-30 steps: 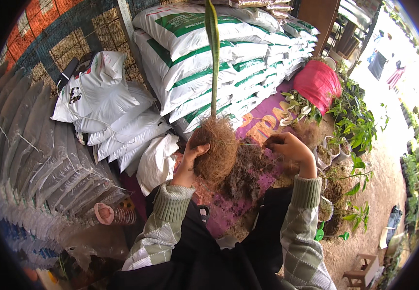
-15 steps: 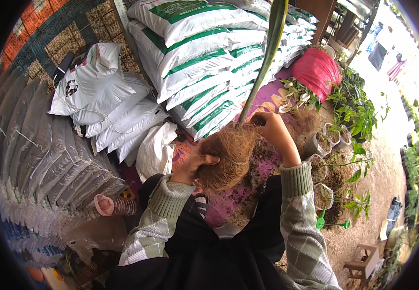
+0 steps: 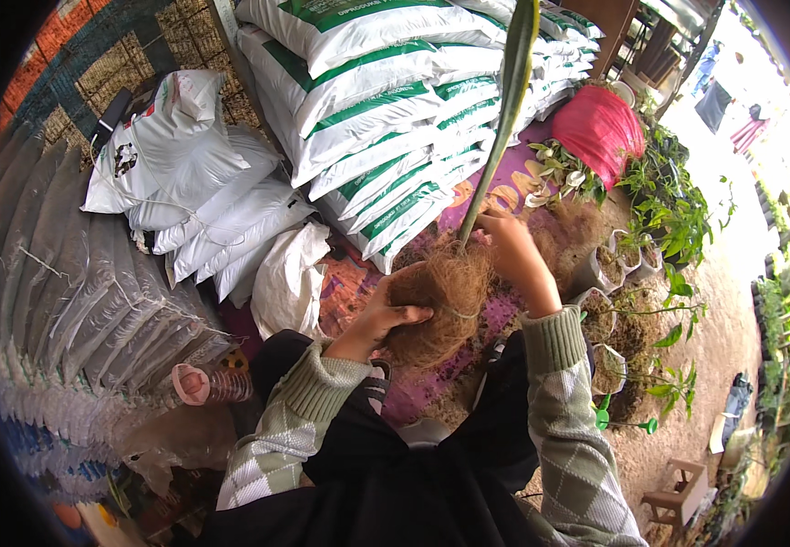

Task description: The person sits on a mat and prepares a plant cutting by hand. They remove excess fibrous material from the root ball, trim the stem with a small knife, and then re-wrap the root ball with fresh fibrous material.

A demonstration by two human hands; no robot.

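Observation:
A rounded ball of brown coconut fibre [image 3: 445,314] is held above the ground between my knees. From its top rises one long, upright green leaf [image 3: 505,114] with a paler edge. My left hand [image 3: 382,321] grips the ball's left side, thumb across its front. At the upper right of the ball, next to the leaf's base, the fingers of my right hand [image 3: 507,244] are pinched together. Whatever they hold, perhaps a strand, is too small to make out. Loose fibres stick out around the leaf's base.
Stacked white and green sacks [image 3: 372,118] stand ahead, with plain white sacks [image 3: 199,173] to their left. A purple mat [image 3: 422,394] strewn with soil lies below. Potted seedlings [image 3: 606,314], a red bundle [image 3: 600,132] and a small wooden stool [image 3: 679,492] are on the right.
My right hand has shifted slightly left and turned its back more upward beside the leaf's base. The fibre ball has turned a little in my left hand, whose thumb now lies farther across it.

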